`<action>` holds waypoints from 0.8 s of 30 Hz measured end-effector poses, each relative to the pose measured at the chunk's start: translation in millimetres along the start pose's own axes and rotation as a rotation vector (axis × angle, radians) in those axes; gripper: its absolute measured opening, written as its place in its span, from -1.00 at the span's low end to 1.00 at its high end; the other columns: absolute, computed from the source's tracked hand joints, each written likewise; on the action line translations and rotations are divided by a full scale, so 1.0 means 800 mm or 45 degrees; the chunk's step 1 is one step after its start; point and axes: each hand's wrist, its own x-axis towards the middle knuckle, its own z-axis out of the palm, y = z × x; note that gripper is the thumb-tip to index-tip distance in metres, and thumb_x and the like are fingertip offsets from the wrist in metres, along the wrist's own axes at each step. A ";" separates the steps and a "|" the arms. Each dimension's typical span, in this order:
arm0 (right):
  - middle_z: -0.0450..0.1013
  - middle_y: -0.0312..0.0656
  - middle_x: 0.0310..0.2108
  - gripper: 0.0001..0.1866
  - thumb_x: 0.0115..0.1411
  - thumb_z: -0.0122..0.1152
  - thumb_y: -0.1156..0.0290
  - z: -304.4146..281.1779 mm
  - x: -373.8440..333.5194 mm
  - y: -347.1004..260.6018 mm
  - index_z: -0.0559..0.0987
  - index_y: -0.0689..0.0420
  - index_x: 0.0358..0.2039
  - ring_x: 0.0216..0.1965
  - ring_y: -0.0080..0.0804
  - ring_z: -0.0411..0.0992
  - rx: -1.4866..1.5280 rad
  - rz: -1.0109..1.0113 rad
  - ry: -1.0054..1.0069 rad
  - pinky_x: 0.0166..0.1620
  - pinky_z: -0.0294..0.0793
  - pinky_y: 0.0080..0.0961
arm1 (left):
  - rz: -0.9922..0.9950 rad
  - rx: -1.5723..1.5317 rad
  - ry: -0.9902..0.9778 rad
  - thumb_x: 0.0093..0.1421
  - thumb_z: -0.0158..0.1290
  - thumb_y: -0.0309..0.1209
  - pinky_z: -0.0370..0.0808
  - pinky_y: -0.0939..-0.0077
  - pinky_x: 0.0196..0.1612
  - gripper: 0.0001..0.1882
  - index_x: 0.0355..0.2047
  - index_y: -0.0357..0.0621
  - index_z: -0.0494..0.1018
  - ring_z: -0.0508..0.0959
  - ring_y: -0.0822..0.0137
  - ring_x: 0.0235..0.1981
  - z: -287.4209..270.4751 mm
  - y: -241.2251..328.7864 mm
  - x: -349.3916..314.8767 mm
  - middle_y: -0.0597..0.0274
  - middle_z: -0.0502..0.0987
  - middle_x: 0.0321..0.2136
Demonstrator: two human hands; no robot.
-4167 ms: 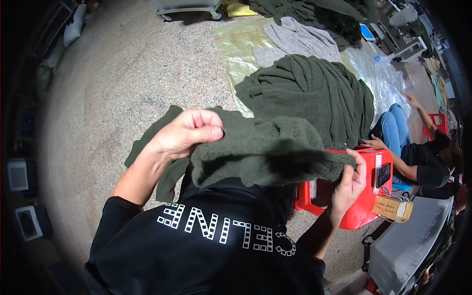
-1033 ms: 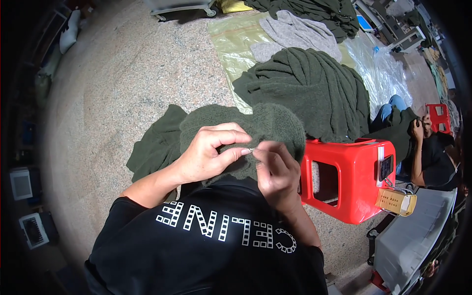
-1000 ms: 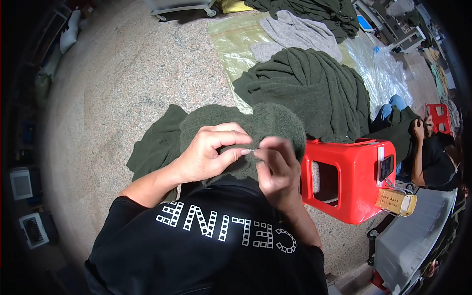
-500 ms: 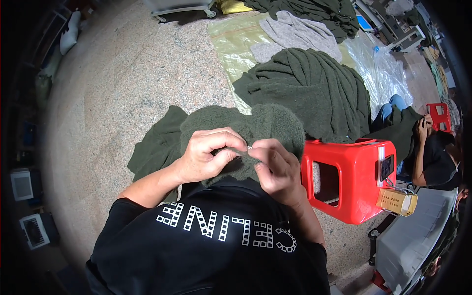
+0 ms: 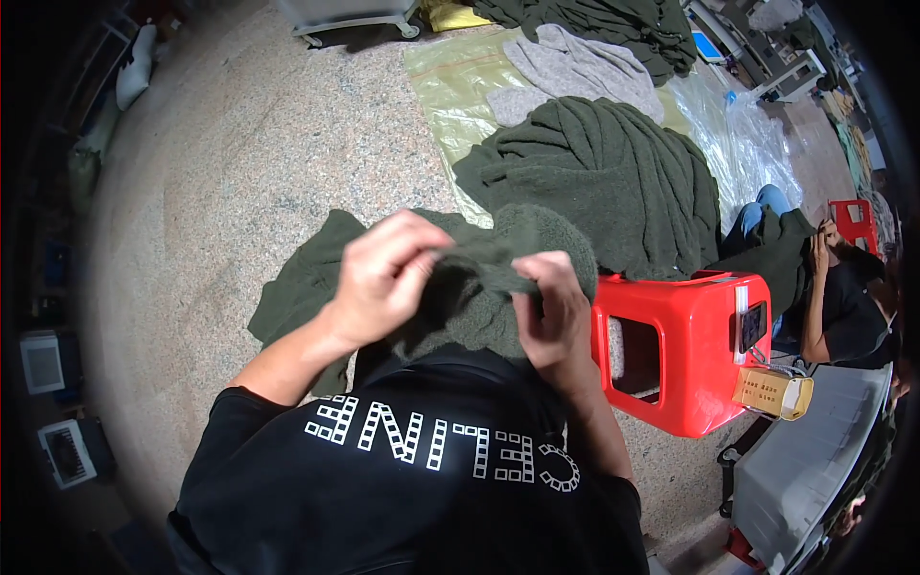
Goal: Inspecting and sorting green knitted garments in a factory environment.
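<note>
A dark green knitted garment (image 5: 460, 321) lies over my lap, part of it hanging to the left. My left hand (image 5: 385, 278) pinches a fold of its fabric between thumb and fingers, slightly smeared by motion. Opposite it, my right hand (image 5: 556, 311) grips the same stretch of cloth, which is drawn up between the two hands. Below that raised edge the fabric forms a dark hollow. Any small thing inside the fingers is hidden.
To my right stands a red plastic stool (image 5: 690, 335) with a phone-like device (image 5: 752, 327) and a yellowish tin (image 5: 774, 393) on its side. Ahead, a green knit heap (image 5: 604, 182) and grey knit cloth (image 5: 585, 72) lie on plastic sheeting. A co-worker (image 5: 834, 297) sits at far right.
My hands have moved apart and now pull the garment's fabric up between them. The small whitish thing that was between my fingertips no longer shows.
</note>
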 end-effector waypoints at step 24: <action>0.31 -0.28 -0.31 -0.65 -0.03 -0.13 0.74 -0.146 0.015 -0.102 0.38 0.30 -0.17 -0.37 -0.66 0.27 -0.035 0.429 0.412 -0.29 0.24 -0.75 | -0.875 -1.555 -0.174 0.01 0.10 -0.55 0.38 0.62 -0.25 -0.87 -0.38 -0.27 0.43 0.46 0.47 -0.35 -0.081 0.010 -0.040 0.20 0.48 -0.39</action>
